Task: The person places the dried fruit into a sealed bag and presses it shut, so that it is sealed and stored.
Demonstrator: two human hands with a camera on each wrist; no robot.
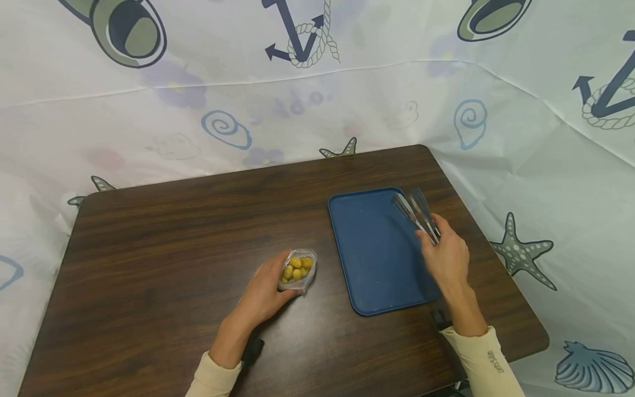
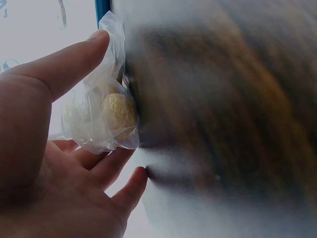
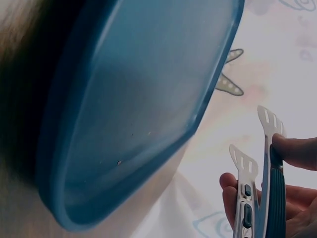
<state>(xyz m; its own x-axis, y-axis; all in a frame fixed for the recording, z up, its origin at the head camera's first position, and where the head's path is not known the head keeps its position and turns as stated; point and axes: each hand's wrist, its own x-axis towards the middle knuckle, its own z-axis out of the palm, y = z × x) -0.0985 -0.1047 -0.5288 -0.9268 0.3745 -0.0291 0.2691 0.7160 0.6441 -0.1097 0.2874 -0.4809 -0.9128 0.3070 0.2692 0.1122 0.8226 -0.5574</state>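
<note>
A clear plastic bag (image 1: pixel 308 279) stands with its mouth up near the middle of the table. Inside are several small yellow potato-like pieces (image 1: pixel 296 262). My left hand (image 1: pixel 265 289) holds the bag between thumb and fingers; in the left wrist view the thumb presses one side of the bag (image 2: pixel 94 116) and the fingers lie behind it. Over the right edge of a blue tray (image 1: pixel 377 253), my right hand (image 1: pixel 448 259) grips metal tongs (image 1: pixel 421 208). In the right wrist view the tongs (image 3: pixel 246 193) show slotted flat ends, spread apart with nothing between them.
The dark wood-grain table (image 1: pixel 163 275) carries the tray on its right side. Small crumbs (image 3: pixel 119 162) lie on the tray. A white printed cloth (image 1: pixel 367 94) hangs behind the table and along its right side.
</note>
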